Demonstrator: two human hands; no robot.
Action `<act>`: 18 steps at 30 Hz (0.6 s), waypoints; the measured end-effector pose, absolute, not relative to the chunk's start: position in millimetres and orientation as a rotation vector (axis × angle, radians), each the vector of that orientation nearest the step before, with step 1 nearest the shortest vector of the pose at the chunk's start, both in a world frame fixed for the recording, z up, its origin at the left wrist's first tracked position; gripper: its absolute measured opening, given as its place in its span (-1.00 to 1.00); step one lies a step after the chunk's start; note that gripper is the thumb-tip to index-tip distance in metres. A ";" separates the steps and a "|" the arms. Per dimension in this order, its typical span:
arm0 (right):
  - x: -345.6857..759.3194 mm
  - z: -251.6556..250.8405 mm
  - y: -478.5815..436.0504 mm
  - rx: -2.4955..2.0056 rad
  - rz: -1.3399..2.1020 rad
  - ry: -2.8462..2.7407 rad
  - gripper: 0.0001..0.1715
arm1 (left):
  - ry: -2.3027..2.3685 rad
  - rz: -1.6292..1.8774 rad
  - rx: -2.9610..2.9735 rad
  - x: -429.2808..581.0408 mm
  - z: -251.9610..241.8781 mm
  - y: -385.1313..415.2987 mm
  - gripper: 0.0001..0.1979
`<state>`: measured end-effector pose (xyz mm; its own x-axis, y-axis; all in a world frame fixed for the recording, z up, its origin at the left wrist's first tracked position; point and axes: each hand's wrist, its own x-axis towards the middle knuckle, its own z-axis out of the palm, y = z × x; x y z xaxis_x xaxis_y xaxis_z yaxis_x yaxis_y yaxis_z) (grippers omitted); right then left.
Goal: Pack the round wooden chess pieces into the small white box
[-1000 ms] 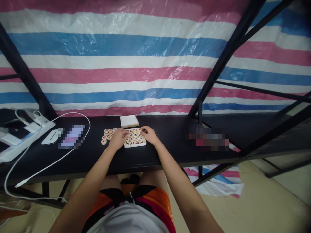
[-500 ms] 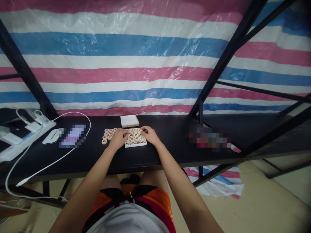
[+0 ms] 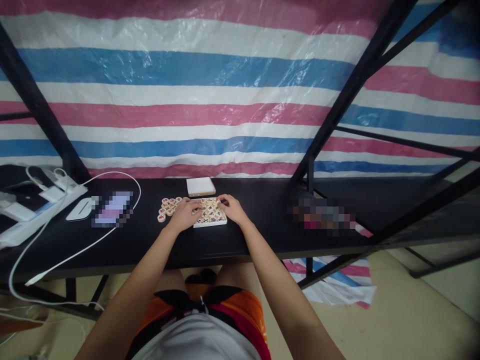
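Observation:
A shallow white box holds rows of round Chinese chess pieces with dark characters at the front and red ones at the back. My left hand reaches over the box's left side, thumb and fingers closed around what looks like a pale chess piece, mostly hidden. At the back right corner, my right hand has its thumb and forefinger bent around the box's edge. Left of my left hand lies a group of loose red-lettered chess pieces, partly covered by that hand.
Behind the box lies a white lid on the black table. A blurred phone, a white device, a power strip and a white cable are at left. A blurred object sits at right.
My left fingers have moved slightly right, farther over the pieces in the box. My right hand stays at the box's corner. The view has shifted a little.

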<state>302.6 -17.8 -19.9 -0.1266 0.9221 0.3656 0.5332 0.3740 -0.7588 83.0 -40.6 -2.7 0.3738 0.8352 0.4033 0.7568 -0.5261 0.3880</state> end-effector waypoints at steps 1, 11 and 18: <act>302.6 -20.1 -17.7 -1.278 0.580 -1.789 -0.78 | 1.453 0.855 2.489 83.2 -2.2 -41.2 -0.78; 303.5 -22.4 -16.2 -1.281 0.599 -1.779 -0.77 | 1.726 0.889 2.469 74.8 9.6 -42.0 -0.73; 303.1 -22.9 -15.0 -1.282 0.577 -1.791 -0.79 | 2.132 0.927 2.473 31.5 18.1 -88.4 -0.70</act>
<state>303.1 -15.0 -22.9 -0.1263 0.9230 0.3635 0.5372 0.3716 -0.7571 31.5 -88.4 18.1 0.0765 0.8324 0.5488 0.9691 -0.1916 0.1555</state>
